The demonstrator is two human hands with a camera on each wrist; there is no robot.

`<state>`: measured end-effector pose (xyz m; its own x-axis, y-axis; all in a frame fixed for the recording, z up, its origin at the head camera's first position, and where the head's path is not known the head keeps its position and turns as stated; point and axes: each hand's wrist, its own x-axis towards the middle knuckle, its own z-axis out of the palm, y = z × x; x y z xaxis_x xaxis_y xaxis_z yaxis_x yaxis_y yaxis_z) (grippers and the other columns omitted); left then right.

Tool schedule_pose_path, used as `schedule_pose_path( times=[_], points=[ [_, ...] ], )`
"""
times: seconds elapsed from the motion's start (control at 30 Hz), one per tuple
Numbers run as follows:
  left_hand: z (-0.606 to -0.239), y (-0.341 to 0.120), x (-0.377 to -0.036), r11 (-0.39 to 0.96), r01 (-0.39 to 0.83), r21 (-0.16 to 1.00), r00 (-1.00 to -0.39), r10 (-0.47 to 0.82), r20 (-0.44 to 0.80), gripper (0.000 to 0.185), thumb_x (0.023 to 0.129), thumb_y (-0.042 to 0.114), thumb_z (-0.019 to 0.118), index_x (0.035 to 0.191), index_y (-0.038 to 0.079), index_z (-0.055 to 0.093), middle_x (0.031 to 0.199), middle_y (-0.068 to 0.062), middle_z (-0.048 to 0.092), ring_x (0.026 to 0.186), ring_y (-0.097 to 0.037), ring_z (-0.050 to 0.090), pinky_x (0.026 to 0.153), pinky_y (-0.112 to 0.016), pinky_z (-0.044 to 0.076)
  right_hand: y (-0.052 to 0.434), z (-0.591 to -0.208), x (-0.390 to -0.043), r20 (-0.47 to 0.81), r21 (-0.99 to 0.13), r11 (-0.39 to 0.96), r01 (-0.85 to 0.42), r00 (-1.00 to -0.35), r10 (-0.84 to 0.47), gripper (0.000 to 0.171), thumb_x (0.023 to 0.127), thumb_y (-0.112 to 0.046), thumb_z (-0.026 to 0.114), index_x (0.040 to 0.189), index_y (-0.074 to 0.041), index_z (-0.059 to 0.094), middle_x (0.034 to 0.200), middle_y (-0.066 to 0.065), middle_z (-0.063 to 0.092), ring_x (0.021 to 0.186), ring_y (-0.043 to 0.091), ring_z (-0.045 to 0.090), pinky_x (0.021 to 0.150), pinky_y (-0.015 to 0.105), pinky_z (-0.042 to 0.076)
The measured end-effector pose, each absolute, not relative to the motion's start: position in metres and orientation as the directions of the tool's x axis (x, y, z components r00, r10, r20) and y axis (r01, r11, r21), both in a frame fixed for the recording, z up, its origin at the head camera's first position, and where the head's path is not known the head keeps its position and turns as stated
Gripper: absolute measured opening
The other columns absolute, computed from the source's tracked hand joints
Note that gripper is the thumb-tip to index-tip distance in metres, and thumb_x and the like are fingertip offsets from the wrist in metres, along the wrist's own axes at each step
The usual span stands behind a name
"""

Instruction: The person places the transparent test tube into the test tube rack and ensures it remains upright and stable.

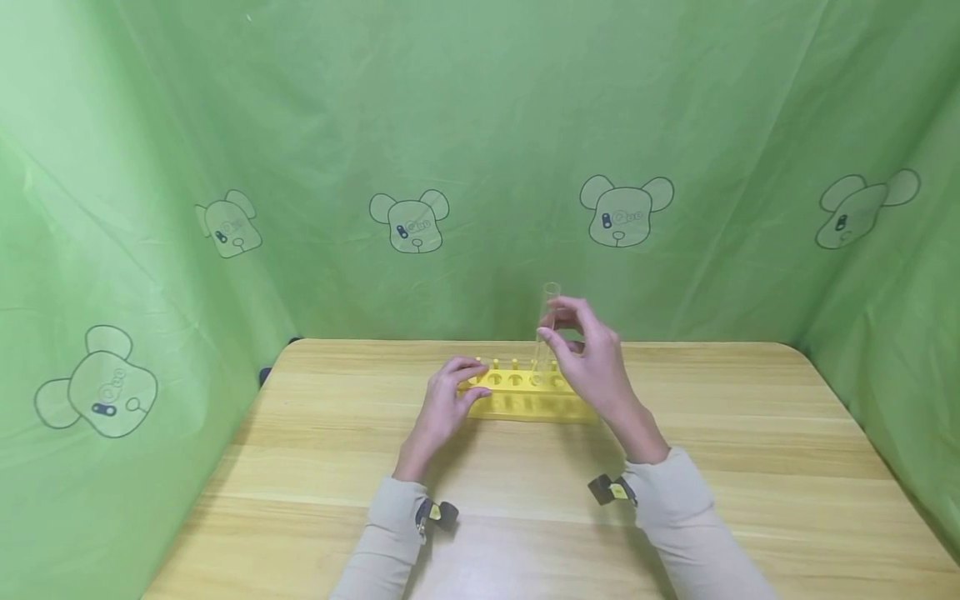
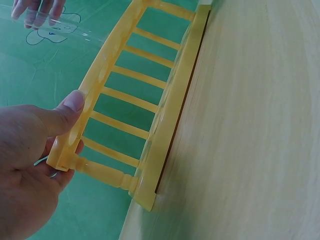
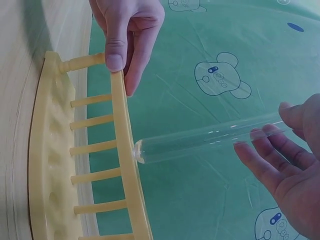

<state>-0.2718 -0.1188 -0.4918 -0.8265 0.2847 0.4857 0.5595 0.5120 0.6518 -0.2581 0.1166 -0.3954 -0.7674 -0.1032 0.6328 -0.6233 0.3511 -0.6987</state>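
Your left hand (image 1: pixel 444 402) grips the left end of the yellow test tube rack (image 1: pixel 528 393), thumb pressed on the top rail and the other fingers (image 3: pixel 134 60) curled behind it, as the left wrist view shows plainly. That hold reads as a brace: it pins the rack to the worktop (image 1: pixel 750 467) so the rack cannot slide or tip while something meets it from above.

Your right hand (image 1: pixel 592 358) pinches a clear glass test tube (image 1: pixel 546 329) near its open upper end, between thumb and fingertips (image 3: pixel 260 150). The high grasp leaves the long body of the tube free below your fingers. The tube stands nearly upright, tilted a little, and its rounded bottom sits right at the top rail of the rack, at 1 of the holes toward the right half. In the right wrist view the tip touches or just enters the rail (image 3: pixel 127 165); you cannot tell from these pictures how far in it sits.

The rack lies toward the far edge of the worktop, between your 2 hands, its long side facing you. No other tube shows in its holes. Beyond your fingers hangs a green curtain (image 1: pixel 480 125) printed with bear faces, closing in the worktop on 3 sides.
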Motion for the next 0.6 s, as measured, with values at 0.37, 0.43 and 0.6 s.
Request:
schedule_pose_path(
  times=[0.37,0.43,0.6],
  points=[
    [-0.4916,-0.1185,-0.2714,0.526,0.556,0.643,-0.828,0.286,0.482,0.038,0.084,0.008,0.081,0.118,-0.005,0.071,0.123,-0.018,0.068,0.116,-0.031,0.064,0.109,-0.038,0.05,0.1157,-0.3988,-0.2577,0.625,-0.702,0.361,-0.614,-0.774,-0.101,0.038,0.095,-0.001,0.071,0.13,0.0,0.057,0.105,0.013,0.07,0.1,0.029,0.069,0.077,0.019,0.061],
    [-0.492,-0.1187,-0.2716,0.524,0.554,0.647,-0.83,0.285,0.48,0.038,0.084,0.008,0.081,0.118,-0.005,0.071,0.123,-0.019,0.068,0.117,-0.031,0.064,0.109,-0.038,0.05,0.1155,-0.3994,-0.2578,0.623,-0.704,0.358,-0.614,-0.775,-0.103,0.038,0.095,-0.001,0.071,0.131,0.001,0.057,0.105,0.013,0.07,0.1,0.029,0.069,0.077,0.019,0.061],
    [-0.4925,-0.1192,-0.2715,0.519,0.556,0.649,-0.829,0.285,0.482,0.038,0.084,0.008,0.081,0.118,-0.005,0.071,0.123,-0.019,0.067,0.117,-0.031,0.064,0.109,-0.039,0.05,0.1149,-0.4004,-0.2578,0.626,-0.703,0.354,-0.617,-0.773,-0.106,0.038,0.095,-0.001,0.071,0.13,0.001,0.057,0.105,0.013,0.07,0.1,0.03,0.069,0.077,0.02,0.061]
  ],
)
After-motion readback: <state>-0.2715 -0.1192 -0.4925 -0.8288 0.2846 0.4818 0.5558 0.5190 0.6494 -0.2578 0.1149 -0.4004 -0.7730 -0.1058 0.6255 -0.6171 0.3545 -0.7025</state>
